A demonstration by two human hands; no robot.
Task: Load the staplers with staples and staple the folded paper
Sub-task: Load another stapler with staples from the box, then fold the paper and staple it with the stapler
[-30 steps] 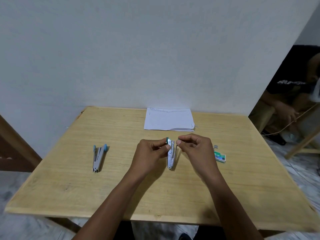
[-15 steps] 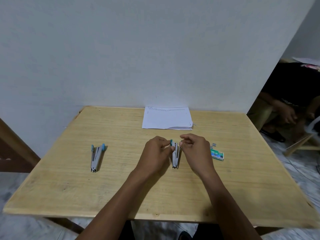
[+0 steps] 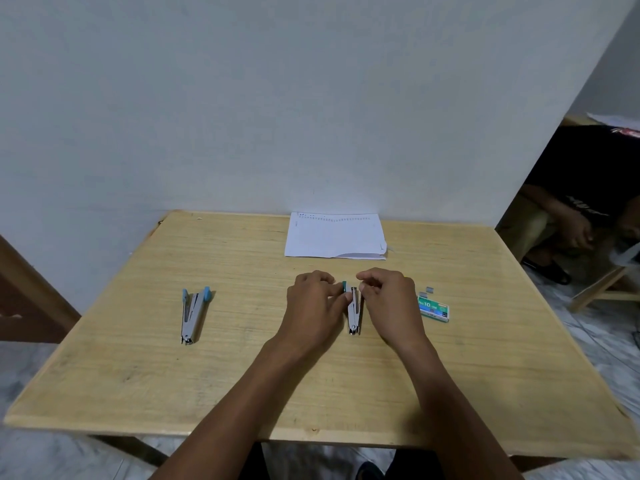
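Note:
A small silver stapler (image 3: 354, 311) with a teal end lies opened on the wooden table (image 3: 242, 375), between my hands. My left hand (image 3: 315, 303) grips its rear end with curled fingers. My right hand (image 3: 389, 299) has its fingertips pinched together at the stapler's top; what they pinch is too small to see. A second silver stapler (image 3: 193, 315) with blue tips lies opened at the left. The folded white paper (image 3: 335, 235) lies at the table's far edge by the wall. A green staple box (image 3: 433, 308) sits right of my right hand, with a loose staple strip (image 3: 428, 289) behind it.
A white wall stands directly behind the table. At the right, beyond the wall's corner, a seated person in dark clothes (image 3: 585, 202) is partly visible, with a wooden stool leg (image 3: 602, 289) near them. Tiled floor surrounds the table.
The stapler and both hands have come down to the table surface. My right hand's fingertips stay at the stapler's top. The view has shifted slightly.

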